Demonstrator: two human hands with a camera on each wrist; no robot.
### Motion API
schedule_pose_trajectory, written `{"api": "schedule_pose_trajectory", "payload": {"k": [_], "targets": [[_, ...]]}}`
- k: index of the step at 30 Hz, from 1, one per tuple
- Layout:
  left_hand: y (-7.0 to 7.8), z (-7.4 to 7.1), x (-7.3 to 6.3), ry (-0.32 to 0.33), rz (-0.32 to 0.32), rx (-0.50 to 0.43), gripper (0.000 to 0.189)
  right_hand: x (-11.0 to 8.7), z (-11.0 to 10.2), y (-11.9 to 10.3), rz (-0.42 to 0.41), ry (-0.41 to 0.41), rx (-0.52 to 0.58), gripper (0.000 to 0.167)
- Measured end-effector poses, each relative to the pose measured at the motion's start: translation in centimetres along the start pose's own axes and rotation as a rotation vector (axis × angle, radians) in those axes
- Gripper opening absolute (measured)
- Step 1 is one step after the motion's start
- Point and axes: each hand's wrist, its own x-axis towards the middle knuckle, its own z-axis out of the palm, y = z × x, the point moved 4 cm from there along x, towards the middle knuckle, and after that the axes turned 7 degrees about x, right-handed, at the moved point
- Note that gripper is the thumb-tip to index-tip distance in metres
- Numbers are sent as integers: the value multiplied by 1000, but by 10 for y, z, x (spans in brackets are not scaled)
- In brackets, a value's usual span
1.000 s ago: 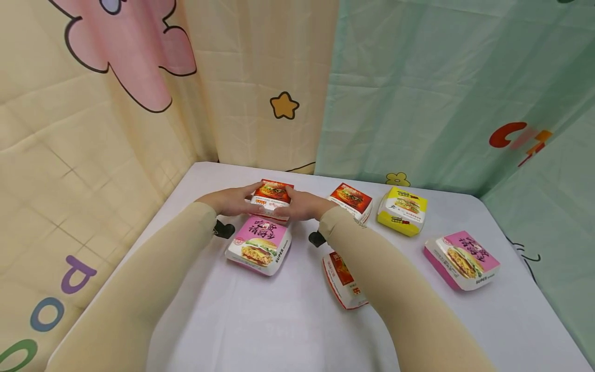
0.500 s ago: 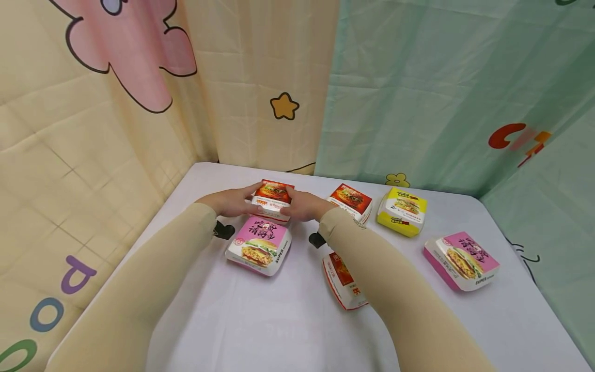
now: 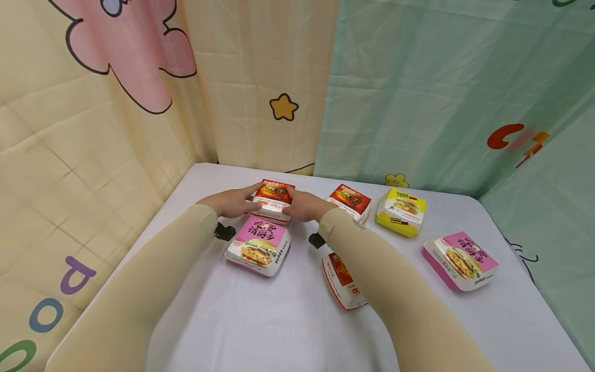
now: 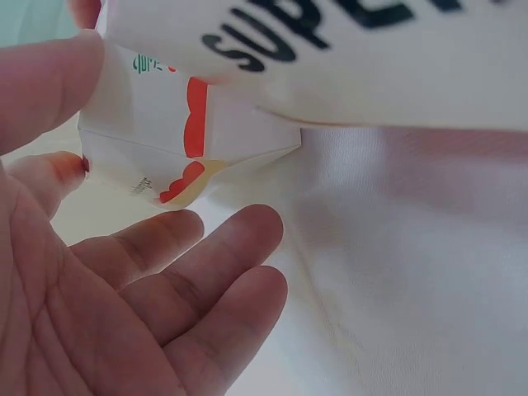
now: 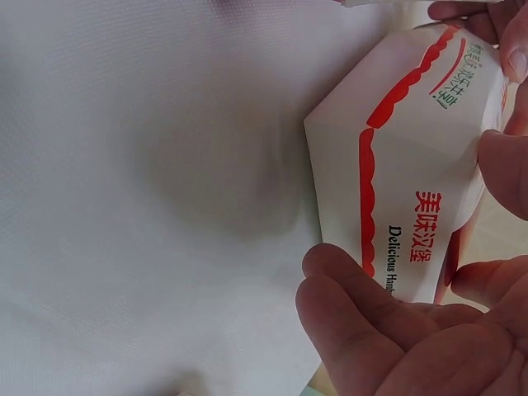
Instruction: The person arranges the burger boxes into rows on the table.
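At the back left of the table, a red-and-white burger box (image 3: 273,192) lies between my two hands. My left hand (image 3: 232,201) holds its left side, thumb at the front and index finger towards the back. My right hand (image 3: 307,205) grips the right side likewise. In the left wrist view the other fingers of the left hand (image 4: 190,305) extend below the burger box (image 4: 136,107). The right wrist view has the right hand (image 5: 429,338) touching the printed side of the burger box (image 5: 412,165). Just in front sits a pink-and-white burger box (image 3: 260,247).
Another red-topped burger box (image 3: 352,199) and a yellow one (image 3: 402,212) stand at the back right. A second pink box (image 3: 462,260) is farther right. One more red-and-white box (image 3: 341,281) is partly behind the right sleeve (image 3: 386,279). Curtains (image 3: 395,93) border the white table (image 3: 260,330).
My right thumb has drawn back slightly to the right along the burger box's front. The box has shifted barely, if at all; both hands stay on it.
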Motion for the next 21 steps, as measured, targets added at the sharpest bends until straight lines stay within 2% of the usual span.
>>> {"api": "schedule_pose_trajectory", "payload": {"k": [15,21], "targets": [[0,-2,-4,12,3,-5,86,-2,-2,0,17,24,7,87],[-2,-8,-8,20,-7,4,88,-12,-7,-2,9,65,9,85]]}}
